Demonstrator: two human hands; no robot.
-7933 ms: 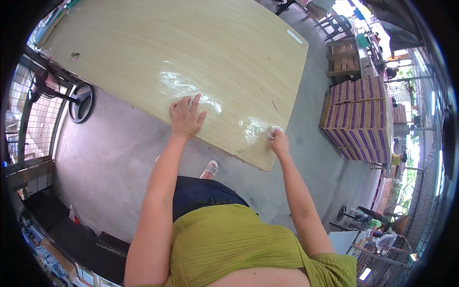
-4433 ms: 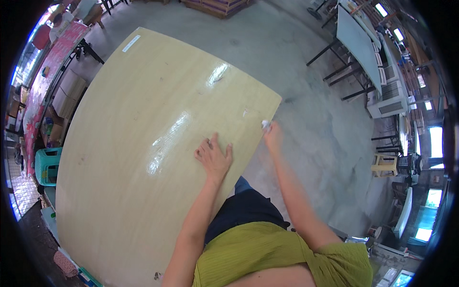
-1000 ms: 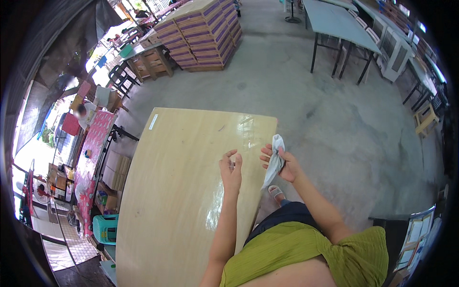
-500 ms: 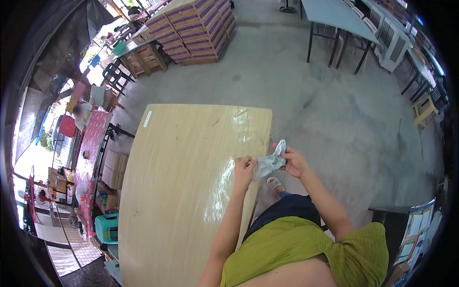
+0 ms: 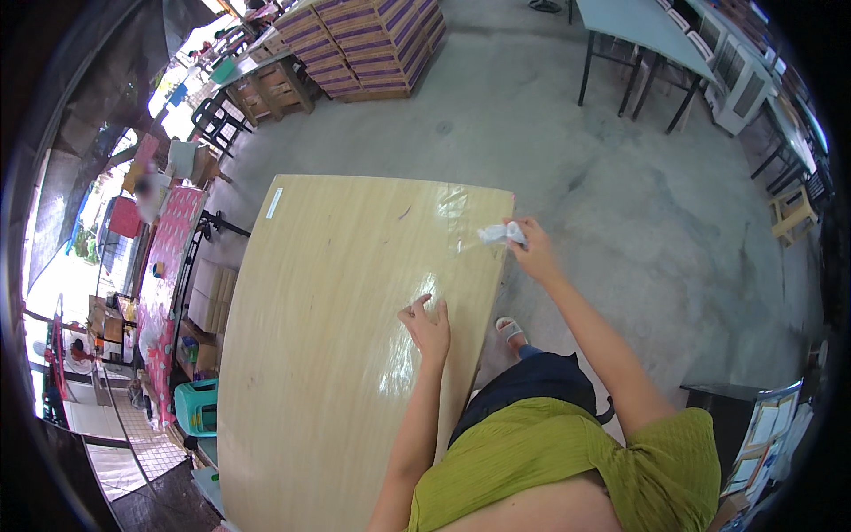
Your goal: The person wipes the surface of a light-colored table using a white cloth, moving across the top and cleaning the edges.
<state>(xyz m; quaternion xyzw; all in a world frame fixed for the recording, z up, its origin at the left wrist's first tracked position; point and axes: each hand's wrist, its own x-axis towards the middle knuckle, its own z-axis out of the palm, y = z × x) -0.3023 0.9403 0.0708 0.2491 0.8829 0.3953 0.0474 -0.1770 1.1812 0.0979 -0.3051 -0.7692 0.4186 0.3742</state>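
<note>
My right hand (image 5: 534, 251) is closed on a crumpled white cloth (image 5: 502, 233), thin and bunched up. It holds the cloth at the far right corner of a large wood-look tabletop (image 5: 319, 355); I cannot tell whether the cloth touches the surface. Over the right part of the tabletop, my left hand (image 5: 428, 330) has its thumb and fingers apart and nothing between them. Shiny clear tape (image 5: 454, 202) lies along the far right part of the top. A small white label (image 5: 275, 203) sticks near the far left corner.
At the left stands a table with a pink patterned cover (image 5: 168, 266), a green stool (image 5: 197, 410) beside it. Stacked boxes with purple stripes (image 5: 363, 49) rise beyond. A pale blue table (image 5: 643, 35) is at the far right, a wooden stool (image 5: 792, 215) nearer.
Both hands held the cloth before. My left hand has let go and moved left and nearer. My right hand has carried the cloth farther out to the table's corner.
</note>
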